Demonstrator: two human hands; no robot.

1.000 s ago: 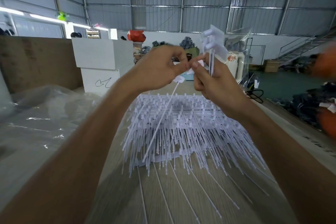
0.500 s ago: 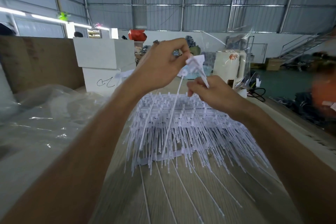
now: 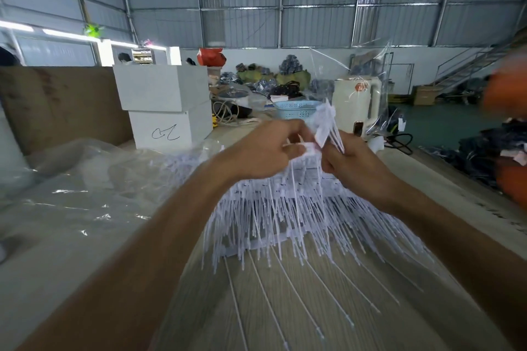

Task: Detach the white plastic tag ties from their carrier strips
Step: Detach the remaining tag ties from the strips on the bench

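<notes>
We judge the white tag ties (image 3: 328, 128) light, thin and springy, liable to kink or slip, so we take hold at the flat head close to the carrier strip rather than along the tail; the bunch in hand is raised above the large pile of ties (image 3: 285, 208) fanned across the wooden table (image 3: 285, 308). Our right hand (image 3: 350, 162) is closed around the bunch, heads upward, while our left hand (image 3: 265, 151) pinches one tie head between thumb and fingertips, touching the bunch. Clear plastic sheeting (image 3: 71, 194) lies to the left.
</notes>
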